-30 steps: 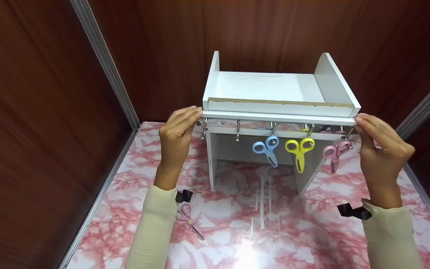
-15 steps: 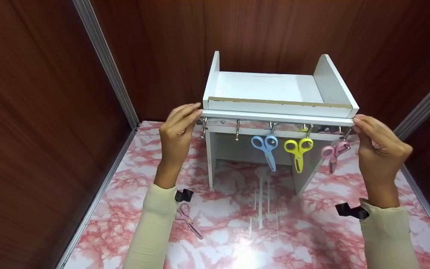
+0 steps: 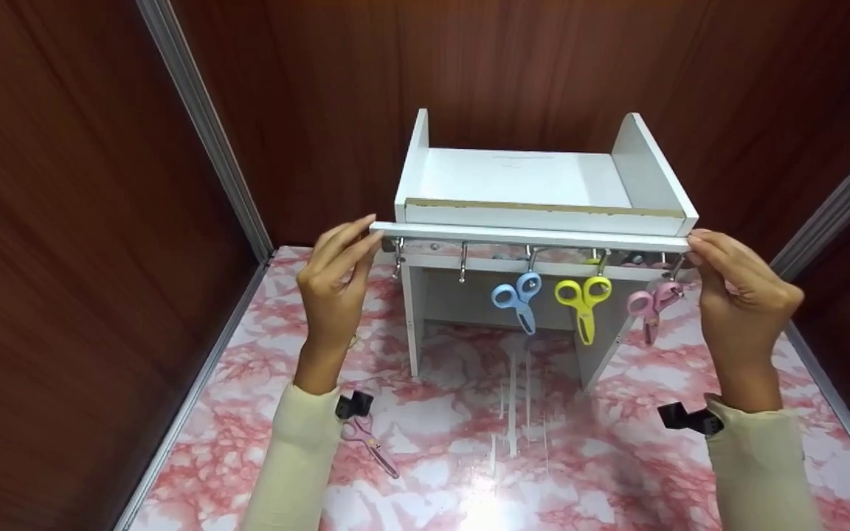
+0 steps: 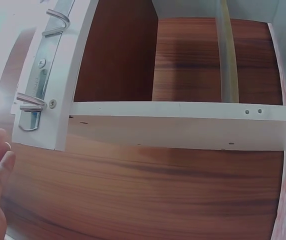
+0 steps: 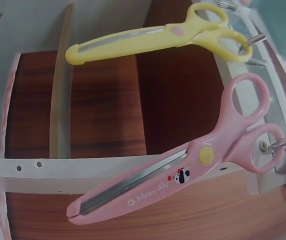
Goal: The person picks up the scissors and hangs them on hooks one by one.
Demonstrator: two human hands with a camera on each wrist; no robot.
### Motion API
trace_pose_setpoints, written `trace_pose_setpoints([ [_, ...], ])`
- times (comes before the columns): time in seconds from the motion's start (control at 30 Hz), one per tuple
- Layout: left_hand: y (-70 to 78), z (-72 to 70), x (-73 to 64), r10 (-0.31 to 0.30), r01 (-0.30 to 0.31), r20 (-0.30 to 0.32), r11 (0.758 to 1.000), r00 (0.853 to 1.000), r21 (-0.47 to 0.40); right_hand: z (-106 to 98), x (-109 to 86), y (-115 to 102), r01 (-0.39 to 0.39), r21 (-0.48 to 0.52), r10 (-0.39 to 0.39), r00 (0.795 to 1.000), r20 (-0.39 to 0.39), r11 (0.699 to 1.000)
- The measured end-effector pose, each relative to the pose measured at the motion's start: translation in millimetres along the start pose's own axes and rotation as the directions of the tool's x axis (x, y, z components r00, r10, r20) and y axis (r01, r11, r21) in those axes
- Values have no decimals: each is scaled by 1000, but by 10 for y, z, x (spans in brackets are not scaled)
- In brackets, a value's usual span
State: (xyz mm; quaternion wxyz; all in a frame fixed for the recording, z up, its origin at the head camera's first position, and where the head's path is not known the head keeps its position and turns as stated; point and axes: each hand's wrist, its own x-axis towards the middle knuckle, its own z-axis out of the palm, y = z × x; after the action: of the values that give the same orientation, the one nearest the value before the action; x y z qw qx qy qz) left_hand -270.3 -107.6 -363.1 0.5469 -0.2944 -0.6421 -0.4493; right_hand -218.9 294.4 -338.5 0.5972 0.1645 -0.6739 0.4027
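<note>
Head cam: L grip (image 3: 330, 286) & R grip (image 3: 748, 299) nearly closed, pinching opp. ends of white hook rail (image 3: 536, 236)

Scissors (image 3: 584, 304) hang on the rail (image 3: 528, 236) — shelf (image 3: 521, 179) behind, another pair (image 3: 371, 444) front-left.

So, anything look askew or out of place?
Yes: the white hook rail looks misaligned, its left end jutting past the white board shelf. Also, pink plastic scissors lie on the pink marbled table, unlike the three hanging pairs.

2 arms (image 3: 288, 461) outstretched, left hand (image 3: 330, 287), right hand (image 3: 746, 295), fingers (image 3: 355, 252) extended inward
</note>
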Motion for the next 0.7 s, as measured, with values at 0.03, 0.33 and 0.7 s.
trace_pose_setpoints([
  [0.03,9,-22,-12,0,0,-10,1000,1000,3,11,-2,-16,1,2,-1,1000,3,1000],
  [0.33,293,-223,-16,-8,12,-73,999,997,44,105,-32,-74,17,-1,-17,1000,27,1000],
  [0.7,137,-437,-406,-47,43,39,994,998,99,165,-49,-75,27,2,-27,1000,12,1000],
])
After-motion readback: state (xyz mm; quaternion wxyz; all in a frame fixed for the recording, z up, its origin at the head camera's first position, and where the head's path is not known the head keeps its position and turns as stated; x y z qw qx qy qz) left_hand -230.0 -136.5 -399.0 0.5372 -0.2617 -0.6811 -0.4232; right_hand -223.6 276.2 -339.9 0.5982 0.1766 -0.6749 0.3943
